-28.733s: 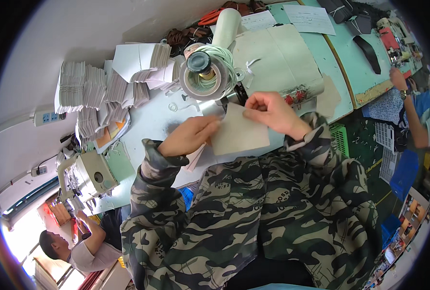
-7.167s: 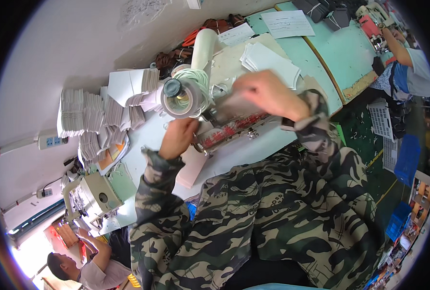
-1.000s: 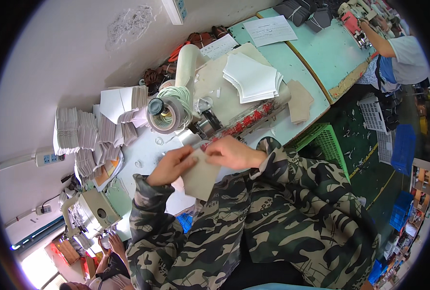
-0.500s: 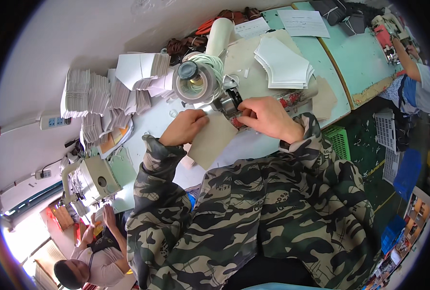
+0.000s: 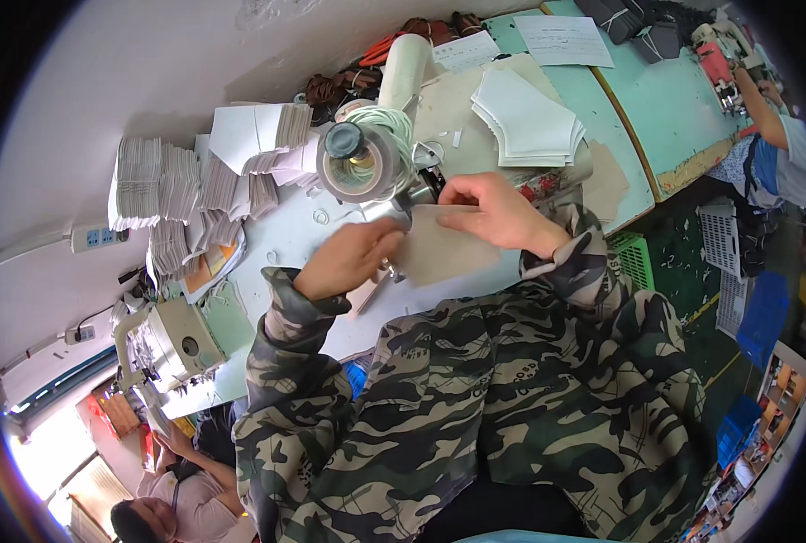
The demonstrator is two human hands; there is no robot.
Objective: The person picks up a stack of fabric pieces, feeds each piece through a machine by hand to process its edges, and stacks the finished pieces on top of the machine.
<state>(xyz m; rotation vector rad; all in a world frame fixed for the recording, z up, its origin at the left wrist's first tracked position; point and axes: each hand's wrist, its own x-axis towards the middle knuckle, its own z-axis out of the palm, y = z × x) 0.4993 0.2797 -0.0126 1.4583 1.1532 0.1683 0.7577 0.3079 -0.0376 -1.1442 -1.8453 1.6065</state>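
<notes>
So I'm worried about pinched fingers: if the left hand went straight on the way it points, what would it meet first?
Probably the sewing machine's needle area, just beyond the left hand that presses the tan piece; depth is unclear.

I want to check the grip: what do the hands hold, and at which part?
Both hold one beige flat piece on the table: the left hand at its left edge, the right hand at its top edge near the sewing machine.

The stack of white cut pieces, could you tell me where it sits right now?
In the head view, the white stack lies on the table beyond the right hand, right of the sewing machine.
</notes>
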